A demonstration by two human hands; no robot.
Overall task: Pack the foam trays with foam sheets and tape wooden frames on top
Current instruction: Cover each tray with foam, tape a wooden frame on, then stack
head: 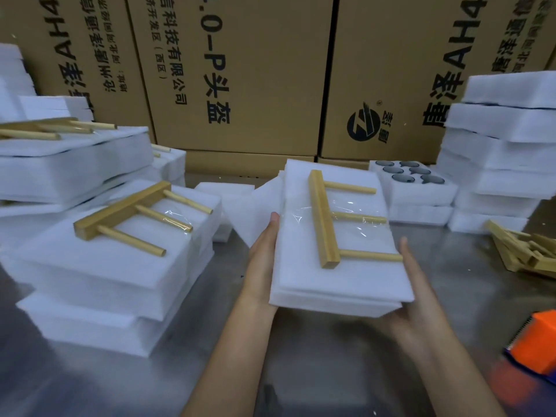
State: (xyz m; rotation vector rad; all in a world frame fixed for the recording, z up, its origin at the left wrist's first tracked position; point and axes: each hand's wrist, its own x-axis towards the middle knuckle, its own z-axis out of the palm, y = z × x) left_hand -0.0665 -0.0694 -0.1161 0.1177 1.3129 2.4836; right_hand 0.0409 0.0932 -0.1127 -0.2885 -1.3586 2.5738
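I hold a packed white foam tray (340, 284) above the metal table (301, 371), at the centre of the head view. A wooden frame (323, 224), a bar with three dowels, lies on its top under clear tape. My left hand (263, 260) lies along the tray's left side with the thumb straight up the edge; its other fingers are hidden beneath. My right hand (418, 296) supports the near right corner from below, fingers straight along the right side.
A stack of finished packs (99, 284) with a taped frame (126, 218) stands at left, more behind it (69, 164). An open foam tray (412, 191) with dark round parts, foam stacks (505, 145), loose wooden frames (523, 251) and an orange tape dispenser (538, 341) are right. Cardboard boxes (240, 70) wall the back.
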